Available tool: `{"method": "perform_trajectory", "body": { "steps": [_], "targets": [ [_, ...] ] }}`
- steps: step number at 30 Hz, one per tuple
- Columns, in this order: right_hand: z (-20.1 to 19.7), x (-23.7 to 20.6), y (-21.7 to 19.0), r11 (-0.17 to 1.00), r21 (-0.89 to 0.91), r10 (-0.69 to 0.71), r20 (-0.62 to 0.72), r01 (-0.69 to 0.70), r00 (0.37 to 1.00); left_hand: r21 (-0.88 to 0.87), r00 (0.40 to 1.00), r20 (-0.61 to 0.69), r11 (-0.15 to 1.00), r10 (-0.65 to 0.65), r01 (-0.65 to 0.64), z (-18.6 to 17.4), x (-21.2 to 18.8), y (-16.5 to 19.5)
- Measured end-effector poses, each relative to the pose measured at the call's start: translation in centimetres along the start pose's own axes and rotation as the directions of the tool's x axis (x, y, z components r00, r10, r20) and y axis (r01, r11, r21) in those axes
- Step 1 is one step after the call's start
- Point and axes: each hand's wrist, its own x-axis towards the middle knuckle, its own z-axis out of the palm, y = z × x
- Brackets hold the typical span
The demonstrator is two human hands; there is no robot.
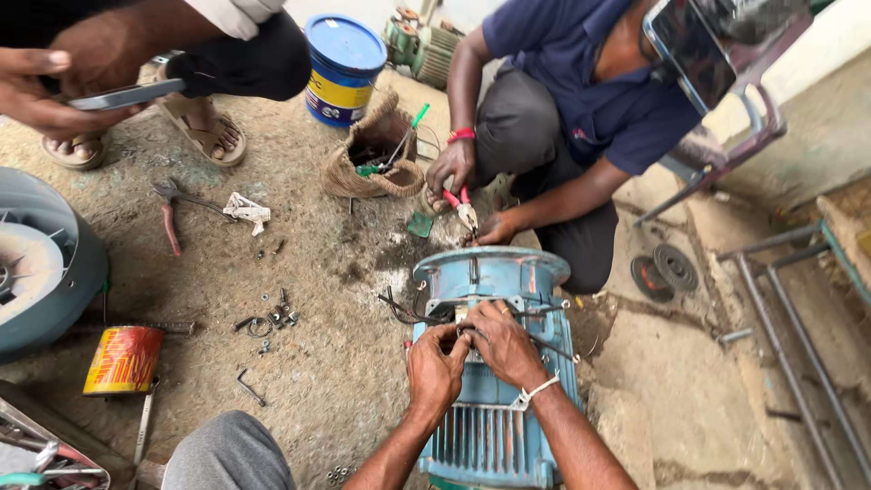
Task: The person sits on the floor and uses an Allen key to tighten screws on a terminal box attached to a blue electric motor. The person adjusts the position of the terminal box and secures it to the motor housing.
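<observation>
A blue finned electric motor (494, 426) lies on the dirt floor in front of me. My left hand (435, 363) and my right hand (504, 340) meet on top of it, fingers pinched on the dark wires (408, 313) at its terminal opening. Across the motor squats a person in a blue shirt, whose hand (454, 168) holds red-handled pliers (463, 207) near the motor's far end flange (494, 268).
A woven tool basket (376, 159), blue bucket (343, 68), red pliers (171, 218), loose nuts and washers (272, 319), a red-yellow can (124, 360) and a grey fan cover (41, 263) lie left. Another person's sandalled foot (204, 132) and phone (127, 93) are at top left. Metal pipes (798, 336) run right.
</observation>
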Motion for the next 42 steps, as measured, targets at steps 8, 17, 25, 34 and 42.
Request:
{"method": "perform_trajectory", "body": {
  "steps": [8,17,25,34,42],
  "targets": [
    [1.9,0.0,0.5,0.976,-0.194,-0.121,-0.105,0.099,0.987,0.38,0.82,0.443,0.753,0.362,-0.537,-3.9,3.1,1.2],
    [0.9,0.9,-2.2,0.964,0.262,0.065,-0.358,0.034,0.931,0.186,0.96,0.194,0.953,0.201,-0.237,-4.8,-1.4,-6.1],
    [-6.7,-6.8,-6.2,0.875,0.481,0.048,-0.196,0.053,0.979,0.294,0.831,0.456,0.827,0.32,-0.48,-2.1,2.0,-5.5],
    [-1.3,-13.3,-7.3,0.973,0.178,0.13,0.111,-0.148,0.985,0.383,0.75,0.591,0.715,0.296,-0.584,-1.4,4.5,-6.5],
    [-0.7,-4.3,-6.2,0.977,0.148,0.158,-0.036,-0.151,0.987,0.332,0.782,0.502,0.752,0.37,-0.569,-1.0,3.9,-7.2]
  ]
}}
